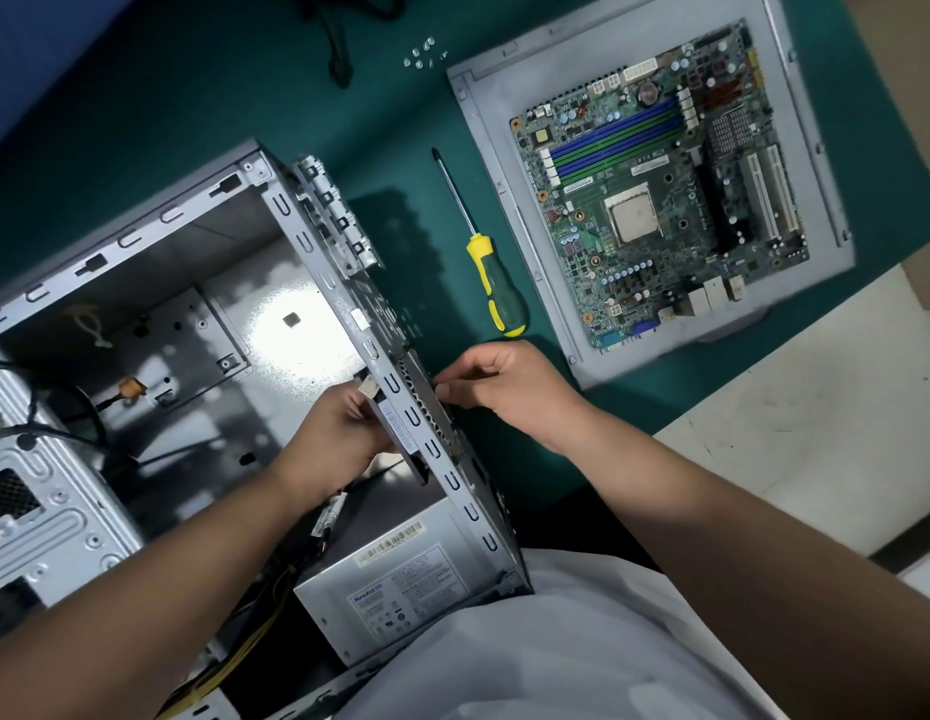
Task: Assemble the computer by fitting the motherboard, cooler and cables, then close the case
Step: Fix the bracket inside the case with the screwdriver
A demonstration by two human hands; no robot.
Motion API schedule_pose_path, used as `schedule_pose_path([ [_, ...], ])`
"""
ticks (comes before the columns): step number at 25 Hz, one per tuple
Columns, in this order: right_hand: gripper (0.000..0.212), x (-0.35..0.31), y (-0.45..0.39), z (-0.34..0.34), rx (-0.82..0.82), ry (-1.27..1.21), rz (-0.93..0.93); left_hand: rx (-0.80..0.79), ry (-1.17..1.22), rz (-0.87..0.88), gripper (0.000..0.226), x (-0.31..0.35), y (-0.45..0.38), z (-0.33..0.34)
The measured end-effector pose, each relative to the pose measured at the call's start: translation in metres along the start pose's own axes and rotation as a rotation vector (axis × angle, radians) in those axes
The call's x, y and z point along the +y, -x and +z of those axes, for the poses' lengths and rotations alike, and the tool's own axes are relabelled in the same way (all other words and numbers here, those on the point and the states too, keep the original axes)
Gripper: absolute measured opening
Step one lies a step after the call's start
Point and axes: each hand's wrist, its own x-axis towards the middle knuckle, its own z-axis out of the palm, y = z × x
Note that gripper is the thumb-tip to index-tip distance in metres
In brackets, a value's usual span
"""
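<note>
Head view, all places given rel. to the case (140, 314), which lies open on its side on the green mat (203, 96).

Both hands work at the case's rear wall (400, 407), the perforated edge running diagonally from upper left to lower right. Left hand (338, 433) is inside the case, fingers curled round a dark flat part w/ a barcode label (400, 428) (looks like a rear fan or bracket, can't tell which) held against the wall's inner face. Right hand (509, 392) is outside the same wall, fingertips pinched together at the grille, directly opposite the left; what it pinches is too small to see.

Motherboard (665, 200) isn't in the case yet: it lies flat on the removed side panel (483, 148), well to the right of the case and beyond the right hand, long axis roughly parallel to the rear wall. Right hand is the nearer one to it.

Screwdriver (483, 252) lies between case and panel, tip pointing away from the person. Loose screws (421, 54) sit beyond it. PSU (400, 584) is inside the case's near corner.
</note>
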Motion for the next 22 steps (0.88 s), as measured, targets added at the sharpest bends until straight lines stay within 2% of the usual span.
schedule_pose_path([
  [6,0.015,0.004,0.007,0.000,-0.006,-0.034,-0.014,0.009,0.036,-0.014,0.037,-0.005,-0.002,-0.002],
  [11,0.018,0.007,0.012,0.004,0.054,-0.142,0.000,-0.021,0.023,0.000,0.039,-0.005,-0.002,-0.003],
  [22,0.022,0.006,0.009,0.010,0.104,-0.167,0.018,-0.017,0.129,-0.003,0.037,-0.013,-0.002,-0.006],
])
